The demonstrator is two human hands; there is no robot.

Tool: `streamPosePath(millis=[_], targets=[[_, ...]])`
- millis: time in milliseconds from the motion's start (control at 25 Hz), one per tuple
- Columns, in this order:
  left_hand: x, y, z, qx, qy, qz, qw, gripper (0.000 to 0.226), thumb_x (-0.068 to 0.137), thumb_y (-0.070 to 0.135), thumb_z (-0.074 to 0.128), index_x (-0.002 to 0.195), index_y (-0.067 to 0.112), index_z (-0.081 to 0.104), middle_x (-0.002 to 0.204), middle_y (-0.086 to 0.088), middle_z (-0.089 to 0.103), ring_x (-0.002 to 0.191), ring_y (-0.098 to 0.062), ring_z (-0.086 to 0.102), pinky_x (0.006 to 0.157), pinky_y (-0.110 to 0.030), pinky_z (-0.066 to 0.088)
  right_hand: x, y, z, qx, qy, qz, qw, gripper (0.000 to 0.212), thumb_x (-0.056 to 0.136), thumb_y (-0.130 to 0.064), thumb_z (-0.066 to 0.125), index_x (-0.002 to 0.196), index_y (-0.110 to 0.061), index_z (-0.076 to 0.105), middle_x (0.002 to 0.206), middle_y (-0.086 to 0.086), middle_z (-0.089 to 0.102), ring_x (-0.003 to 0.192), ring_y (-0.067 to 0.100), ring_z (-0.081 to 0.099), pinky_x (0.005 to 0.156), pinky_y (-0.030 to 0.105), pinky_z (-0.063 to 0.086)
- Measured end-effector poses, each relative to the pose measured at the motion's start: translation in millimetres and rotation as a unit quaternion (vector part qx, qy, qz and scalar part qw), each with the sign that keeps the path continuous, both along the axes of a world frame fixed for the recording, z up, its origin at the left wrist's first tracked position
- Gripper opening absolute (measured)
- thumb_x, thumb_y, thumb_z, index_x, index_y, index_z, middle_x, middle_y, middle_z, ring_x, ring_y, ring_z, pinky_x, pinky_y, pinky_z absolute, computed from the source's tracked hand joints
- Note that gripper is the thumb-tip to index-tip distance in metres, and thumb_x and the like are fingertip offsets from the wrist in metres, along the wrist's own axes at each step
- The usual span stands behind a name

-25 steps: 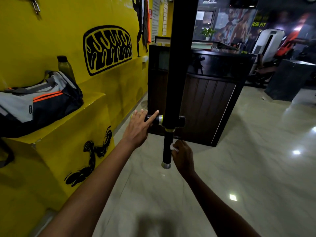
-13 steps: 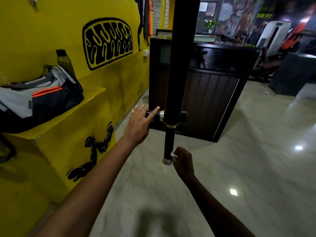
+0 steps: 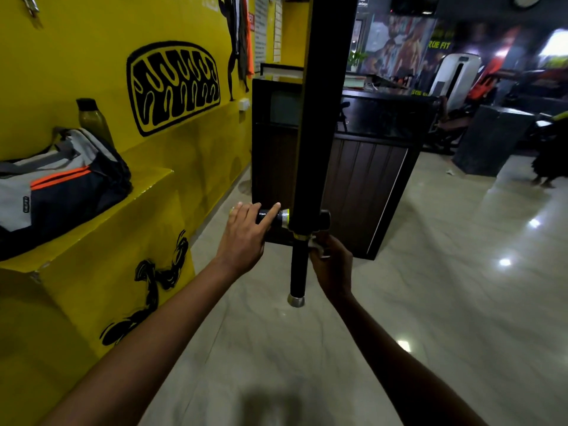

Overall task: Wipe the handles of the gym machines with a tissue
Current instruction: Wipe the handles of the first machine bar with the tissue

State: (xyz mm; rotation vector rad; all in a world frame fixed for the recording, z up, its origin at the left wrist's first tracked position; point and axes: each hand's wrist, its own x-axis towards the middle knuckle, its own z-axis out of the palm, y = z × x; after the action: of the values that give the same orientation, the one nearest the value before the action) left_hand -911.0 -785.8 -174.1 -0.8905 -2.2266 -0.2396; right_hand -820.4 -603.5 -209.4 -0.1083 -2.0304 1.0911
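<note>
The vertical handle [image 3: 297, 265], a black grip with a silver cap at its bottom end, hangs in the middle of the scene below a thick black post [image 3: 322, 118]. The right hand [image 3: 333, 265] is at the right side of this grip, near its top, with the fingers curled around a white tissue [image 3: 318, 245] that lies against the handle (only a small crumpled part of it shows). A second, horizontal handle [image 3: 270, 216] goes out to the left from the post, and the left hand [image 3: 246, 235] rests over it, fingers mostly straight and the index finger laid along the bar, not closed around it.

Behind the post stands a dark wooden counter [image 3: 362, 179]. At the left, a yellow ledge [image 3: 123, 210] along the yellow wall carries a grey and black bag [image 3: 61, 186] with orange stripes, and a bottle [image 3: 92, 118] stands just behind it. The floor [image 3: 430, 302] is pale and shiny.
</note>
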Motion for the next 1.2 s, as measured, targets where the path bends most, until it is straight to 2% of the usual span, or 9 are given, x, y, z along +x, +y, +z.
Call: streamPosePath(millis=[160,280,400,440,560,720,960,1080,1200], targets=[[-1,1,-2,0.006,-0.006,-0.002,1.000,0.068,0.084,0.007,0.063,0.146,0.018,0.037,0.121,-0.020,0.054,0.115,-0.036,0.050,0.108,-0.051,0.034,3,-4,-15,0.037,-0.026,-0.028,0.999,0.020,0.075,0.004,0.071,0.091,-0.008,0.067,0.086,0.000,0.065,0.076,0.012,0.063,0.061,0.034,0.057],[1,2,-3,0.015,-0.013,0.012,1.000,0.068,0.085,0.006,0.062,0.146,0.020,0.035,0.123,-0.019,0.053,0.119,-0.035,0.048,0.111,-0.050,0.029,1,-3,-24,0.038,-0.052,-0.041,0.997,0.013,0.072,0.002,0.073,0.075,-0.004,0.062,0.073,0.007,0.062,0.065,0.017,0.060,0.054,0.037,0.052],[2,3,-2,0.014,-0.017,0.021,1.000,0.067,0.086,0.005,0.060,0.146,0.021,0.036,0.124,-0.017,0.052,0.121,-0.034,0.046,0.113,-0.048,0.024,6,-6,-34,0.045,-0.051,-0.043,0.997,0.021,0.070,0.006,0.073,0.064,-0.005,0.056,0.063,0.002,0.054,0.054,0.006,0.048,0.051,0.013,0.038],[2,4,-2,0.014,-0.015,0.023,1.000,0.066,0.086,0.005,0.060,0.146,0.021,0.036,0.123,-0.017,0.051,0.121,-0.033,0.045,0.114,-0.048,0.023,8,-5,-35,0.043,-0.050,-0.040,0.997,0.022,0.070,0.008,0.072,0.063,-0.004,0.055,0.062,0.001,0.052,0.053,0.000,0.045,0.050,0.010,0.035],[2,4,-4,0.018,-0.008,0.026,0.999,0.066,0.087,0.005,0.059,0.146,0.020,0.035,0.122,-0.016,0.051,0.120,-0.032,0.044,0.114,-0.047,0.023,11,-4,-42,0.032,-0.057,-0.034,0.997,0.022,0.069,0.010,0.071,0.062,-0.004,0.055,0.062,-0.002,0.050,0.053,-0.003,0.044,0.049,0.009,0.033],[0,3,-6,0.007,0.004,0.019,1.000,0.068,0.087,0.008,0.059,0.148,0.021,0.033,0.123,-0.016,0.052,0.120,-0.032,0.046,0.112,-0.046,0.026,17,-13,-52,0.005,-0.094,-0.053,0.994,0.031,0.070,0.009,0.069,0.062,-0.014,0.050,0.061,-0.011,0.044,0.053,-0.001,0.046,0.049,0.010,0.033],[-2,-2,-1,-0.007,0.014,0.010,1.000,0.063,0.089,0.013,0.058,0.147,0.020,0.035,0.120,-0.015,0.054,0.115,-0.032,0.050,0.108,-0.047,0.034,25,-19,-62,-0.005,-0.122,-0.060,0.991,0.048,0.071,0.007,0.070,0.058,-0.030,0.044,0.063,-0.006,0.054,0.060,0.001,0.056,0.052,0.011,0.036],[-2,-3,-1,-0.009,0.011,0.008,1.000,0.062,0.090,0.015,0.057,0.147,0.021,0.034,0.119,-0.014,0.055,0.114,-0.031,0.051,0.107,-0.046,0.035,28,-12,-67,0.023,-0.152,-0.039,0.987,0.032,0.073,0.004,0.072,0.061,-0.020,0.054,0.067,-0.002,0.062,0.064,0.006,0.061,0.056,0.017,0.043],[-5,-4,0,-0.010,0.012,0.001,1.000,0.058,0.093,0.018,0.054,0.147,0.022,0.034,0.118,-0.013,0.056,0.111,-0.030,0.051,0.104,-0.045,0.036,35,-5,-52,0.105,-0.121,-0.039,0.986,0.019,0.071,0.002,0.073,0.070,-0.014,0.062,0.072,-0.005,0.060,0.063,0.006,0.058,0.053,0.013,0.041]])
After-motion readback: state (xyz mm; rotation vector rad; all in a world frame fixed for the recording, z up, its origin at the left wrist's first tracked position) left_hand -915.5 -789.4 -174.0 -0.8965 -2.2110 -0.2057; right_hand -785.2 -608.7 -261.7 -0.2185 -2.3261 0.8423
